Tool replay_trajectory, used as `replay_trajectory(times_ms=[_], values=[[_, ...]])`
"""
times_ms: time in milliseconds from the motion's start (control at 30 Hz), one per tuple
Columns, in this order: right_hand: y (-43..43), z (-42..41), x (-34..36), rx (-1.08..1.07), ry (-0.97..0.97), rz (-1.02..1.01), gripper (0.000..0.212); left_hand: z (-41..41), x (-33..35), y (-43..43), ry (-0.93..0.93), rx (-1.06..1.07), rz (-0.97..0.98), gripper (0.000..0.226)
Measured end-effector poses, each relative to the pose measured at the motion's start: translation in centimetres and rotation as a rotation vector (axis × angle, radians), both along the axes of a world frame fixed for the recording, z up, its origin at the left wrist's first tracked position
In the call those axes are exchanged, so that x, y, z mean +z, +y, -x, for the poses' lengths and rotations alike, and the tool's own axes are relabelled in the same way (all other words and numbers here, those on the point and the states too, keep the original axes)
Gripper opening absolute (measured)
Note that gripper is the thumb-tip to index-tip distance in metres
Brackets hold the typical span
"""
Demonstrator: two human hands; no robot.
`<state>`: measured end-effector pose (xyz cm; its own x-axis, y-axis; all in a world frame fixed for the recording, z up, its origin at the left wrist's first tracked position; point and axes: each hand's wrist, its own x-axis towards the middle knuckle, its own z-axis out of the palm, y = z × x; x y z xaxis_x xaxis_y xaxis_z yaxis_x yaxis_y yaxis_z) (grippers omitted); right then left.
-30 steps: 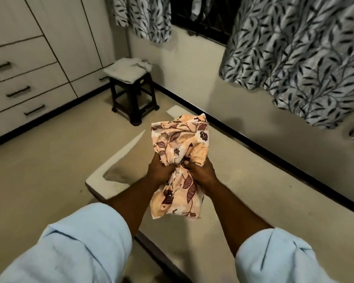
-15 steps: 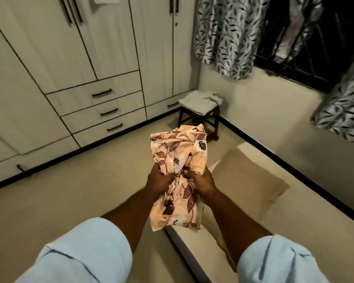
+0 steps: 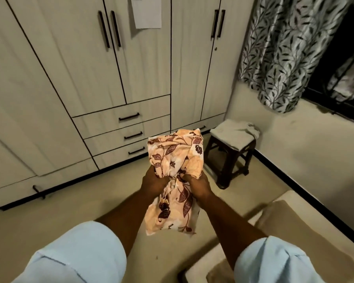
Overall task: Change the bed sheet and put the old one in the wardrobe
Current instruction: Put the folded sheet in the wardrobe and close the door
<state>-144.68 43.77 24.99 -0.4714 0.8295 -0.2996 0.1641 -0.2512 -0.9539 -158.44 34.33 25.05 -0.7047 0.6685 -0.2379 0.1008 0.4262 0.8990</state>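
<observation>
- Two light blue sleeves (image 3: pixel 80 254) are nearest, one on each arm.
- The left hand (image 3: pixel 152 182) and the right hand (image 3: pixel 199 185) sit side by side. Both squeeze the old sheet (image 3: pixel 172 158) around its middle.
- The sheet is bunched into a long bundle. One end hangs down toward the person, and the other end sticks up toward the wardrobe.
- The bed (image 3: pixel 284 198) is low on the right, beside the right arm.
- A dark stool (image 3: pixel 229 160) with a folded cloth (image 3: pixel 233 131) stands past the bed.
- The wardrobe (image 3: pixel 86 78) is straight ahead, well apart from both hands. Its doors look closed, so one hand will likely have to let go and pull a handle.
</observation>
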Motion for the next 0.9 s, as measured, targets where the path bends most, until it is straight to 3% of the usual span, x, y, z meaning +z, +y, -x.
replay_trajectory(times_ms=[233, 500, 700, 900], values=[[10.6, 11.3, 1.7, 0.01, 0.005, 0.004, 0.056, 12.2, 1.6, 10.0, -0.032, -0.002, -0.041, 0.083], [21.4, 25.4, 3.1, -0.109, -0.032, 0.075, 0.066, 27.5, 2.4, 23.3, 0.02, -0.12, -0.05, 0.076], [28.9, 31.7, 4.3, -0.156, -0.035, -0.003, 0.073, 33.2, 4.4, 31.6, 0.022, -0.128, -0.067, 0.055], [37.6, 33.7, 4.9, -0.186, 0.002, -0.022, 0.068, 35.0, 5.5, 40.4, 0.01, -0.175, -0.09, 0.058]])
